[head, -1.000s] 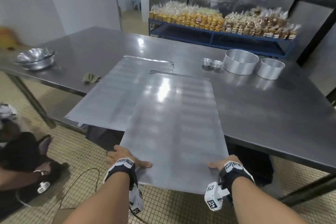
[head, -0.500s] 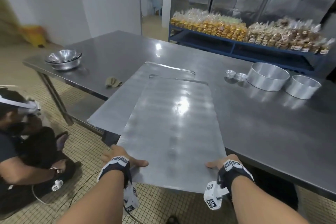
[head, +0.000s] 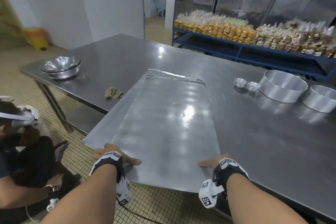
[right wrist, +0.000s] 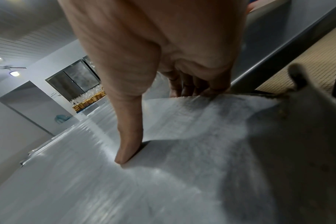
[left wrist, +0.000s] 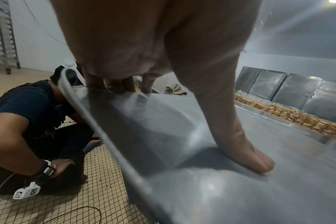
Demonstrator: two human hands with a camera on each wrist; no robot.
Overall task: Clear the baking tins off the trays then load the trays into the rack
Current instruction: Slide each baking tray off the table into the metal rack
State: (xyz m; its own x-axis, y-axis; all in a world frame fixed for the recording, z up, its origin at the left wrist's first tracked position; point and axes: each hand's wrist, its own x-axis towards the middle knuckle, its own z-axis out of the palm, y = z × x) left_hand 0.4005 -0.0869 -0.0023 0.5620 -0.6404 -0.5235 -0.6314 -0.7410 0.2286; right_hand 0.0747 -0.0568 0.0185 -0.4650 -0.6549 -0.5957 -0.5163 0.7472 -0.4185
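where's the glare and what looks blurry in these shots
Head view: ceiling lights glare off the top tray and the table, otherwise sharp. Left wrist view: lens flare streaks from the upper right, and the left hand is soft. Right wrist view: the tray surface is smeared, and the right hand is out of focus.

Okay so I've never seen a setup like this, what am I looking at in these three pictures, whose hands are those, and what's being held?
No machine here: a person wears one camera on the head and one on each wrist. The head view looks down at both hands; each wrist view looks along its own fingers. The left hand and right hand each take a grip on the near edge of the top tray, thumb on top, fingers underneath. It lies on a second tray, both jutting past the steel table. Also on the table: two round baking tins, two small fluted tins, stacked bowls and a cloth. Another person crouches on the floor at left.
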